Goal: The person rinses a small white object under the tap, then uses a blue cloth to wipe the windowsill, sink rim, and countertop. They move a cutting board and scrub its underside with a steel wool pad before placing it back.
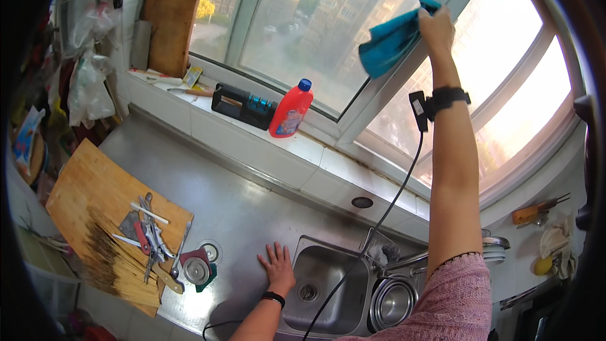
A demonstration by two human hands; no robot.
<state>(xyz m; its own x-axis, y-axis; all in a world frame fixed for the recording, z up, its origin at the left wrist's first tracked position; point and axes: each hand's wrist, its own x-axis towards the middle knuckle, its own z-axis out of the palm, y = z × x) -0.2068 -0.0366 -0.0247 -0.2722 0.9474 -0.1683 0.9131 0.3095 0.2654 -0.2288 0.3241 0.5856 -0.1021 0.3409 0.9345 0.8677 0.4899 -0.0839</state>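
My right hand (436, 31) is raised to the window frame (407, 64), its fingers closed on a teal cloth (390, 45) that hangs down to the left. A black device with a cable is strapped to that wrist. Behind the cloth is the hazy window pane (303, 33). My left hand (278, 267) rests with spread fingers on the stainless steel counter (246, 218), at the left edge of the sink (326, 289). Nothing shows in its grip. A red plastic bottle with a blue cap (291, 110) stands on the tiled window sill (303, 147).
A black knife sharpener (244, 106) lies beside the bottle. Upright wooden board (171, 28) at the sill's left end. A cutting board (90, 175) on the counter holds a straw brush (123, 265) and metal tools. Nested steel bowls (393, 303) sit right of the sink; the cable crosses it.
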